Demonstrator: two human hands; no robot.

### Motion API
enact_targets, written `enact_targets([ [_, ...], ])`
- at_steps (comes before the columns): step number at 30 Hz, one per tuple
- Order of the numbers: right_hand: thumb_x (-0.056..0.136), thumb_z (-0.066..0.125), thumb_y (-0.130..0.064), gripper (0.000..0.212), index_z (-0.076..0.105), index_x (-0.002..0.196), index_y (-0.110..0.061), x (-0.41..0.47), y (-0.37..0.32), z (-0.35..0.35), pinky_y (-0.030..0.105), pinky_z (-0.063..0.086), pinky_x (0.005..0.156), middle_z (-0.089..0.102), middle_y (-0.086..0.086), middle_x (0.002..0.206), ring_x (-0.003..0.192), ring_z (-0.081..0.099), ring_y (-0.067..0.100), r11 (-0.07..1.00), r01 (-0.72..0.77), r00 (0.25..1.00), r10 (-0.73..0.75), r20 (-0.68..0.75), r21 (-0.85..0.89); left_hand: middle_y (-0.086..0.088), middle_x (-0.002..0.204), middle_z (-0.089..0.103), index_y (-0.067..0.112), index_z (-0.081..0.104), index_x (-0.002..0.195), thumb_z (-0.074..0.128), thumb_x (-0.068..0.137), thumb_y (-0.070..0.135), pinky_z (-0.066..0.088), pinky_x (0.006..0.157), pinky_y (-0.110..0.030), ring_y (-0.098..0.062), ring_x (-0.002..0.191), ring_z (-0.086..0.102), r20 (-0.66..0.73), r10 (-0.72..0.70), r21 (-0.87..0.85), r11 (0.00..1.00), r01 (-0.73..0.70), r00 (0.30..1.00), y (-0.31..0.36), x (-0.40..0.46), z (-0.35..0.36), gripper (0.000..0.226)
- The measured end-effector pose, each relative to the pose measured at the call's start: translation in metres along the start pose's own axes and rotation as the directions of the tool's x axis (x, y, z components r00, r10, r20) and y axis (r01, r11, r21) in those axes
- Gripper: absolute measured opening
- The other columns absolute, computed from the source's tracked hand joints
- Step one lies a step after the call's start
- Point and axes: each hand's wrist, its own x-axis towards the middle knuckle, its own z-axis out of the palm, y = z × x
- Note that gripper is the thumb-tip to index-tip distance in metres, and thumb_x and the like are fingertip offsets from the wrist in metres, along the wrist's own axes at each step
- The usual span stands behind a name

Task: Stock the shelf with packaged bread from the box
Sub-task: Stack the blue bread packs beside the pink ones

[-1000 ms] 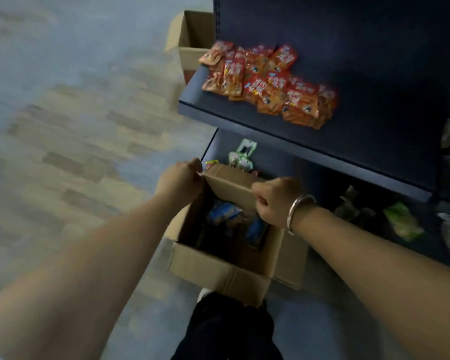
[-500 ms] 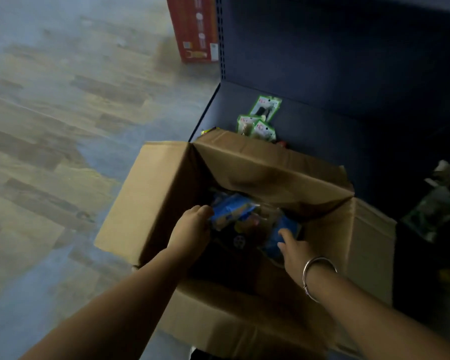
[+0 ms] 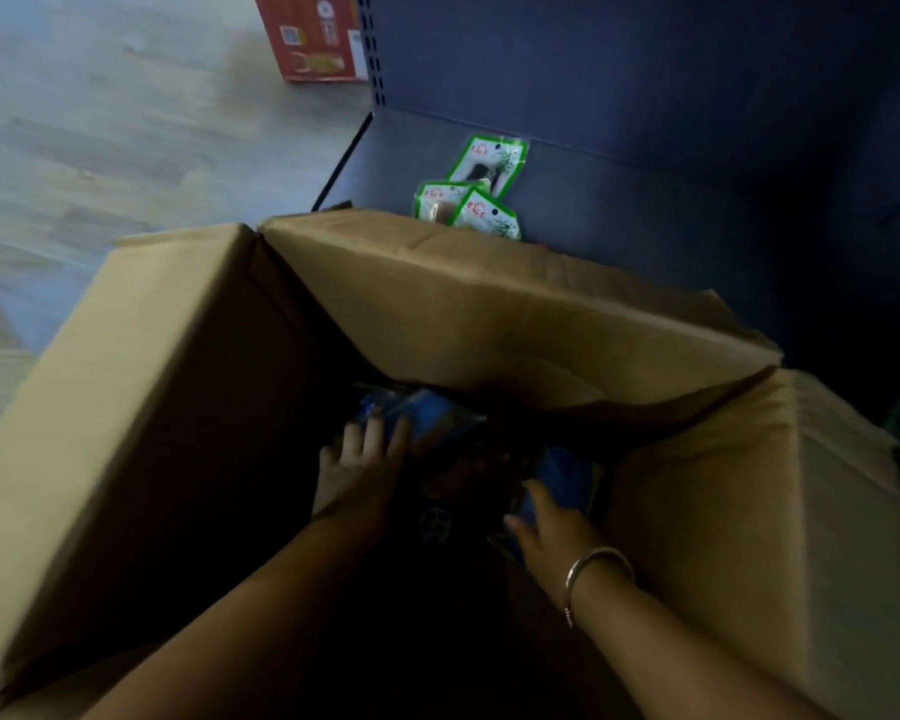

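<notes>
I see green packets on the shelf at twelve o'clock, a flap overhanging the box, both hands inside: left and right each touching blue bread packs, grips unclear.

I count three green packets on the shelf. One cardboard box, one red carton.
</notes>
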Motion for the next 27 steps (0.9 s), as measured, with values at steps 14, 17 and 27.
enact_targets([
  [14,0.097,0.039,-0.021,0.036,0.041,0.133,-0.017,-0.13,-0.024,-0.061,0.03,0.047,0.092,0.057,0.01,0.127,0.115,0.057,0.026,0.991,-0.131,0.991,0.13,0.034,0.016,-0.007,0.101,0.068,0.009,0.065,0.101,0.056,0.091,0.025,0.048,0.081,-0.032,-0.023,0.096,0.063,-0.041,-0.018,-0.517,0.856,-0.005,0.999,-0.043,-0.101,-0.131,0.021],
  [17,0.098,0.038,-0.022,0.035,0.041,0.132,-0.019,-0.184,-0.045,-0.095,0.027,0.045,0.093,0.057,0.008,0.129,0.118,0.055,0.023,0.99,-0.139,0.99,0.139,0.023,0.021,-0.004,0.08,0.064,0.009,0.069,0.095,0.068,0.082,0.024,0.039,0.066,-0.026,-0.022,0.084,0.063,-0.086,0.019,-0.552,0.832,-0.063,0.996,-0.058,-0.144,-0.186,0.02],
  [27,0.098,0.037,-0.018,0.034,0.043,0.132,-0.017,-0.363,-0.161,-0.25,0.029,0.041,0.101,0.05,0.009,0.134,0.123,0.05,0.023,0.998,-0.038,0.998,0.04,-0.042,0.047,0.018,0.048,0.059,0.014,0.076,0.079,0.084,0.061,0.003,0.044,0.057,-0.013,0.018,0.047,0.047,-0.185,0.076,-0.643,0.745,-0.179,0.98,-0.104,-0.297,-0.429,0.024],
])
